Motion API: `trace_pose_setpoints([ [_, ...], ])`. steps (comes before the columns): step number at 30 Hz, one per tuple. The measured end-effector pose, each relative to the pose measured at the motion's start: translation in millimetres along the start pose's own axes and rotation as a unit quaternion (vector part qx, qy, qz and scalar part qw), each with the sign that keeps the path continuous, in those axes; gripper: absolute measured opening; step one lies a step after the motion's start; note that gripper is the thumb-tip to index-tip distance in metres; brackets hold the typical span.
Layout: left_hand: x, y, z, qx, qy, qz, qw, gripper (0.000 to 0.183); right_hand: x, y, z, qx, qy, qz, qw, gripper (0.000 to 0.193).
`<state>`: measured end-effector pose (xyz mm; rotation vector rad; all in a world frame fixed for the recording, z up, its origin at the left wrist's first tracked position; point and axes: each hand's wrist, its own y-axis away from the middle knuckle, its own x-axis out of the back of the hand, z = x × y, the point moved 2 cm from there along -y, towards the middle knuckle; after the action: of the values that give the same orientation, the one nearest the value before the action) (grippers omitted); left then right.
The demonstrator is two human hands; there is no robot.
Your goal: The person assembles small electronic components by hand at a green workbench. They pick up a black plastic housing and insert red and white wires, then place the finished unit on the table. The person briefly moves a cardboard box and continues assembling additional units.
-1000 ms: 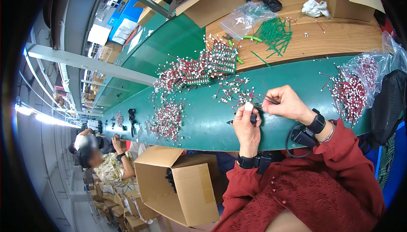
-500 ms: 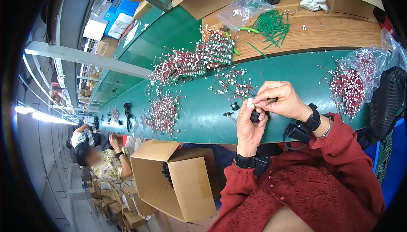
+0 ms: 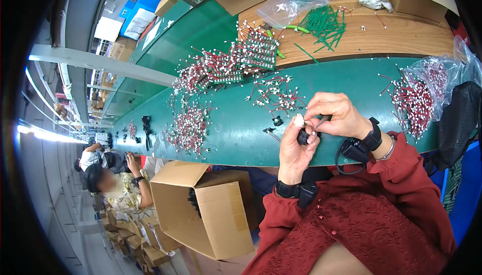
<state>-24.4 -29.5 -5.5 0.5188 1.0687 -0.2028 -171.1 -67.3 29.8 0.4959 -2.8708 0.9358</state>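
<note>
Close together over the table's near edge are my two hands. My left hand (image 3: pixel 295 154) is closed around a small black part (image 3: pixel 303 137). Something small and white (image 3: pixel 299 120) shows at its fingertips; I cannot tell whether it is a connector or a finger cover. My right hand (image 3: pixel 335 115) pinches a thin dark tool (image 3: pixel 325 118), its tip against the left hand's fingers; its exact kind is unclear. Just left of the hands lie small black parts (image 3: pixel 277 121) with leads. Beyond them is a loose bunch of red wires with white connectors (image 3: pixel 276 94).
Wire heaps lie on the green table (image 3: pixel 236 139): one at left (image 3: pixel 190 127), one at right (image 3: pixel 412 99) partly in a plastic bag. Wired circuit boards (image 3: pixel 258 51) and green sticks (image 3: pixel 324 26) are farther back. A cardboard box (image 3: pixel 226 220) stands below the edge; another person (image 3: pixel 128 189) sits at left.
My right hand has shifted slightly up and left, still pinching the dark tool. My left hand keeps hold of the black part. The view has moved a little.
</note>
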Motion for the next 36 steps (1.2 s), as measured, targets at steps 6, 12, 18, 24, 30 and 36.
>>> trace_pose_setpoints([
  [6,-7,8,-1,-0.017,-0.039,0.008,0.999,0.035,4,-2,8,-0.186,-0.215,0.138,0.949,0.003],
  [12,-4,14,1,0.002,0.002,-0.041,0.999,0.037,9,2,12,-0.308,-0.349,0.142,0.873,0.008],
  [18,5,14,0,-0.036,0.037,-0.044,0.998,0.041,4,2,8,-0.245,-0.294,0.118,0.916,0.007],
  [24,4,11,2,-0.166,-0.036,-0.048,0.984,0.036,-1,7,2,-0.19,-0.191,0.087,0.959,0.005],
  [30,9,5,-1,-0.22,-0.109,-0.045,0.968,0.039,-4,6,3,-0.149,-0.119,0.072,0.979,0.006],
  [36,19,0,-11,-0.245,-0.106,-0.044,0.963,0.038,-9,5,1,-0.108,-0.053,0.052,0.991,0.007],
])
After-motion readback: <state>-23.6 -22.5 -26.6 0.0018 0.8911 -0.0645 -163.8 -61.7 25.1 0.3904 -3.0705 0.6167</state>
